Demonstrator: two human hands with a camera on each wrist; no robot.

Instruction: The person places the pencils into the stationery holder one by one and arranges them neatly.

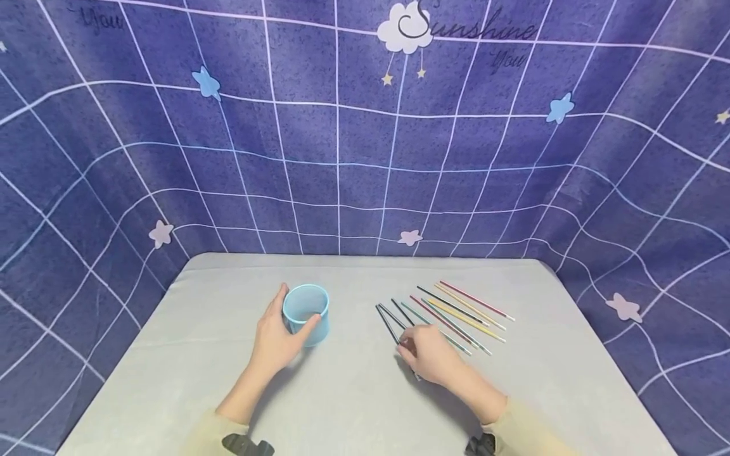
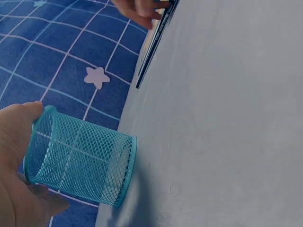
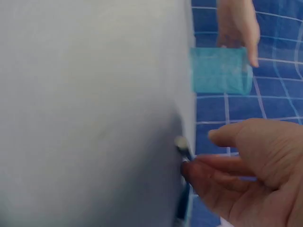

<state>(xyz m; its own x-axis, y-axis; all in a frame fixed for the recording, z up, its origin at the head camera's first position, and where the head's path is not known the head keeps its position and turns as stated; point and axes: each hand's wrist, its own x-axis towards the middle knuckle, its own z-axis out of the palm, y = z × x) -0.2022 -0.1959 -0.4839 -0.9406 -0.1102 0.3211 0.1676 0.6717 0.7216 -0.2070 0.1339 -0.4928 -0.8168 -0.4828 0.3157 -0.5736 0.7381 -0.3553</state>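
My left hand [image 1: 277, 339] holds a light blue mesh pen holder [image 1: 317, 329] by its side and rim, thumb at the near side. The holder stands upright on the table, its mouth up; in the left wrist view its mesh wall [image 2: 85, 158] shows nothing inside. To the right, my right hand [image 1: 430, 354] is low over a dark pencil [image 1: 387, 323] with a pale end. Seen from the right wrist, the bent fingers [image 3: 222, 177] touch that pencil, while the thumb stands apart from them. Part of the pencil is hidden under the hand.
Several thin pencils, red, yellow [image 1: 464, 320], green and dark, lie slanted side by side beyond the right hand. A pale cloth covers the table [image 1: 353, 405]. Blue gridded curtain [image 1: 365, 139] with stars hangs at the back and sides.
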